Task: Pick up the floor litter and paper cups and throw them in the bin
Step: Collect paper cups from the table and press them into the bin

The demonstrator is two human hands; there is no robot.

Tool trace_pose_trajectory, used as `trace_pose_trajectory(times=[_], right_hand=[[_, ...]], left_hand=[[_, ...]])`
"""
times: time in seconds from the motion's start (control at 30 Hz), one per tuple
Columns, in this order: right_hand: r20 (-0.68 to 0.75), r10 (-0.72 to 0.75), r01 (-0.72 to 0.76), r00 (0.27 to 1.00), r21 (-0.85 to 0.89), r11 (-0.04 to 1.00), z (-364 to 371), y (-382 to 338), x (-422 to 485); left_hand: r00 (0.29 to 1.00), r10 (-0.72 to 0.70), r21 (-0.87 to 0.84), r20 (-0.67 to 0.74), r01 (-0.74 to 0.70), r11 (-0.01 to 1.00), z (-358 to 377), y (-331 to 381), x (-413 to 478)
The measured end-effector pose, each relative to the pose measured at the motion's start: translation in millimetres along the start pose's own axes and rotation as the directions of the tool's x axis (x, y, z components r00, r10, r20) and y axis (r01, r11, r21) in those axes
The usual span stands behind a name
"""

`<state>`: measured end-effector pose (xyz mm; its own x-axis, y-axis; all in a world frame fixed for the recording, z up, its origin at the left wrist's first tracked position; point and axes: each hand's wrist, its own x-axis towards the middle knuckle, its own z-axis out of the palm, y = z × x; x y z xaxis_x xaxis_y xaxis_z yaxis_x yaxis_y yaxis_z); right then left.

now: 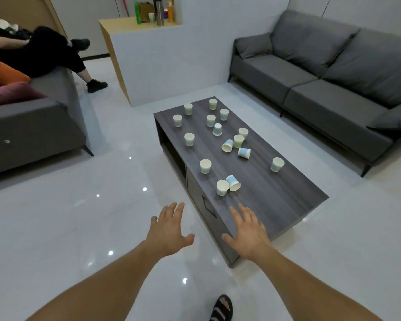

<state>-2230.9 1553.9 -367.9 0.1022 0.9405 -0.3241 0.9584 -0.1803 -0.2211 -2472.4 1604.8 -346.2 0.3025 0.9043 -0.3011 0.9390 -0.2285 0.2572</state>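
My left hand (169,232) and right hand (248,235) hovered, fingers spread, empty; hasty swiping might have rolled tipped cups (233,183) off the worktop (276,195).

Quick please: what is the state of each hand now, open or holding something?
Left hand: open, fingers spread, holding nothing.
Right hand: open, fingers spread, holding nothing.

The dark wood surface (276,200) beyond the right hand (248,230) carries scattered paper cups (205,165), most upright, a few tipped.
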Motion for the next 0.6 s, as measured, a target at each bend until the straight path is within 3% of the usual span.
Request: trace_pose_trajectory(times=[0.33, 0.6], right_hand=[[0.084, 0.069, -0.073, 0.994, 0.047, 0.996, -27, 18, 142], [0.146, 0.251, -0.266, 0.957, 0.091, 0.960, -10, 13, 265]], left_hand=[[0.993, 0.055, -0.068, 0.103, -0.048, 0.997, -25, 8, 153], [0.944, 0.192, -0.117, 0.267, -0.166, 0.979, -9, -21, 297]])
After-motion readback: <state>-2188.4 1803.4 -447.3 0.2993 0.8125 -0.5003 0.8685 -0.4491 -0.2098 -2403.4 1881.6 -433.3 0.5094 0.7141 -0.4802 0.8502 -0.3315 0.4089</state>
